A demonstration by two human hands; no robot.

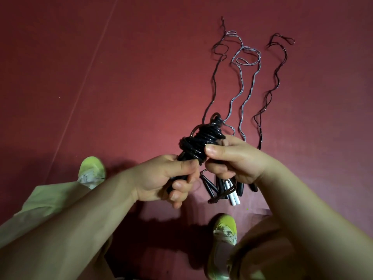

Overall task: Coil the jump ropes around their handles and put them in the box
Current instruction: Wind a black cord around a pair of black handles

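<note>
While the left hand (171, 178) gripped the handles to anchor the black coiled rope (198, 142) above the floor (101, 87), the right hand (232, 158) pinched its windings tight, other ropes (244, 85) lying uncoiled beyond.

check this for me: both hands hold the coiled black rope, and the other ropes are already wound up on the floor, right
Not quite. In the head view both hands, left and right, do hold the coiled black rope, but the other ropes lie stretched out, uncoiled, on the floor.
</note>
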